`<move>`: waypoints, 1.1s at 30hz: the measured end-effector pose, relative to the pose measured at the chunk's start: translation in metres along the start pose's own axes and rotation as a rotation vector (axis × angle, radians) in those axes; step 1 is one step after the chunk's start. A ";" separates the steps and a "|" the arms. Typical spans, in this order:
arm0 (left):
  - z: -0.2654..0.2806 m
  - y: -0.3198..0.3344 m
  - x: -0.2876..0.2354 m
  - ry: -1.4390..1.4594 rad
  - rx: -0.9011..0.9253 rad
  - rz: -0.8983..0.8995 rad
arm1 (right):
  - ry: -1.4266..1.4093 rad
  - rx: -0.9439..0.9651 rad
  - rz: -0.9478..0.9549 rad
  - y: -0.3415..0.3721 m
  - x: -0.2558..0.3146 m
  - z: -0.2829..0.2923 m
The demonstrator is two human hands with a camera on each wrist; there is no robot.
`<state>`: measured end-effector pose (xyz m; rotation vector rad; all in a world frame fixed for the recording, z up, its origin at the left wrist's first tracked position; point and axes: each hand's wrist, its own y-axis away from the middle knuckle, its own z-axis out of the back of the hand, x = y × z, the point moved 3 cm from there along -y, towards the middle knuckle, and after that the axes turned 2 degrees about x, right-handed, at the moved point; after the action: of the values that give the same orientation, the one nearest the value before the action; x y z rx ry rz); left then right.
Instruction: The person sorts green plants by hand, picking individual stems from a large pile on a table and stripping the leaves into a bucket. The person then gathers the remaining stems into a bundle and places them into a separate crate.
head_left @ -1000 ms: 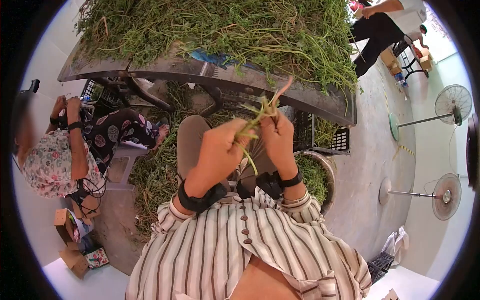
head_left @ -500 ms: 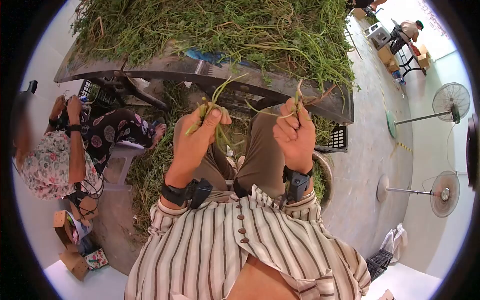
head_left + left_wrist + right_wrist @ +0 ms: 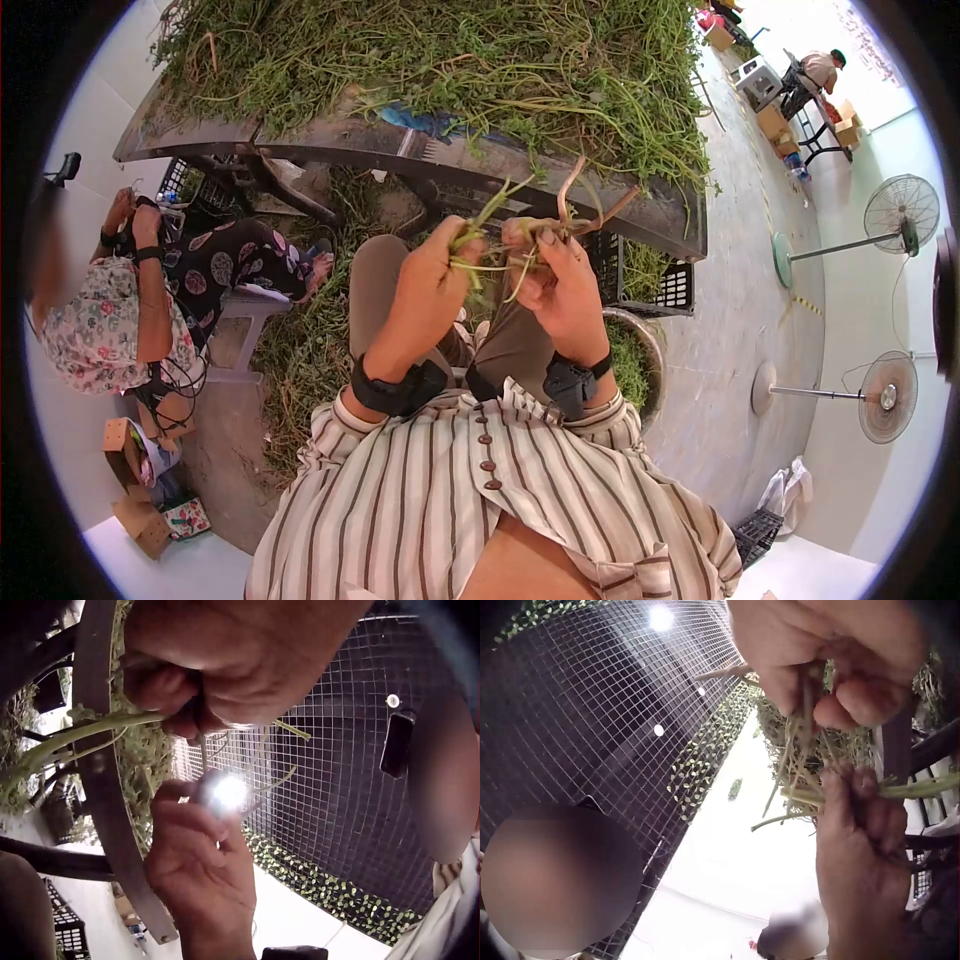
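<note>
My left hand [image 3: 425,295] pinches a small bunch of green stems [image 3: 492,207] between thumb and fingers. Close to its right, my right hand [image 3: 568,305] grips a few thin stems, with brownish stalks [image 3: 567,190] sticking out above the fingers. Both hands are raised over my lap, in front of the table edge. From the left wrist view, a thick green stem [image 3: 82,733] runs out of the left fist. In the right wrist view, loose thin stems [image 3: 789,754] hang from the right fingers just above the left hand's fingertips.
A heap of tangled greens [image 3: 430,70] covers the dark table [image 3: 330,142]. Black crates [image 3: 680,288] stand under it, and a round tub [image 3: 655,350] of greens sits by my right leg. A seated person [image 3: 100,320] is at left. Two fans [image 3: 888,395] stand at right.
The hands were together, then moved apart with stems in each, and now are close together again. A person in dark trousers at upper right has left that spot.
</note>
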<state>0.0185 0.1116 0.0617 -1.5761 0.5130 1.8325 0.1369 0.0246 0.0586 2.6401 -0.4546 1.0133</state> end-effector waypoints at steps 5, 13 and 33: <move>0.019 -0.005 -0.003 -0.032 -0.004 0.005 | 0.163 0.024 0.001 -0.004 0.002 0.016; 0.019 -0.003 -0.008 -0.167 0.031 -0.088 | 0.034 0.026 0.000 0.004 0.008 0.004; 0.035 0.016 -0.017 -0.169 -0.053 -0.091 | 1.483 0.029 0.746 -0.001 0.008 -0.014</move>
<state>-0.0170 0.1199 0.0830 -1.4390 0.3124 1.9019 0.1343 0.0296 0.0740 1.0078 -0.9435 2.6675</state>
